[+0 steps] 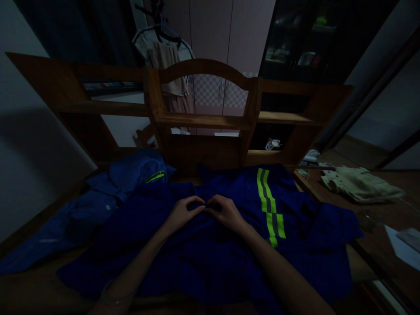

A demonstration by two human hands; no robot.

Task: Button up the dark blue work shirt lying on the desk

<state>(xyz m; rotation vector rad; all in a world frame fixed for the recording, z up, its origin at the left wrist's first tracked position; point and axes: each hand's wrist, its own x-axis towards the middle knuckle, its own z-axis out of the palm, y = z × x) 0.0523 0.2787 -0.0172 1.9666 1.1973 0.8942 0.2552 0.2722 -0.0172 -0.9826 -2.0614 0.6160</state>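
A dark blue work jacket (210,253) is spread out in front of me, with a yellow-green and grey reflective stripe (271,203) on its right part. My left hand (182,214) is closed, thumb and fingertips pinching the cloth at the middle of the jacket. Right beside it, my right hand (228,213) pinches the same spot, so the fingertips of both nearly meet. The exact bit of the jacket between them is small, dark and hard to make out. A lighter blue garment (127,179) with a small reflective strip lies crumpled at the left.
Behind the jacket stands a wooden shelf unit (203,120) with an arched top. At the right, a folded pale cloth (359,183), a clear glass object (369,218) and white paper (402,245) lie on a brown surface. Clothes on hangers (167,52) hang behind. The room is dim.
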